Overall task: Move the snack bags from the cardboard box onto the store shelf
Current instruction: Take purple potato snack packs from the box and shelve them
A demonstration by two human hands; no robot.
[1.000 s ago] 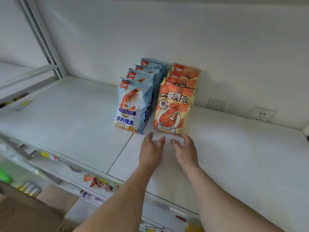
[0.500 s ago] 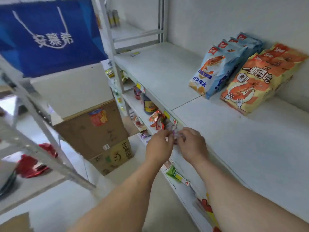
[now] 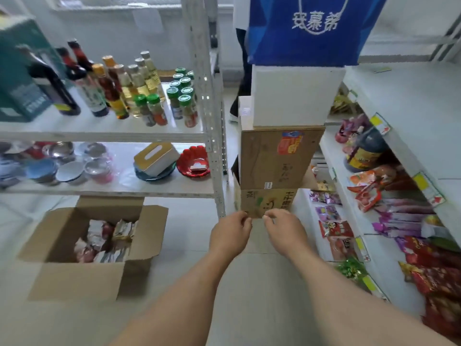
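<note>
The cardboard box (image 3: 82, 248) stands on the floor, well to the left of the left grip (image 3: 230, 233) and a little lower in the picture. It is brown, and its flaps are open and spread outward. Inside lie the snack bags (image 3: 107, 239), packed close together in a loose heap, with pale, pink and yellowish wrappers; their print is too blurred to read. The store shelf (image 3: 409, 101) is white and runs along the right side, beyond the right grip (image 3: 284, 231) and higher than both grips.
</note>
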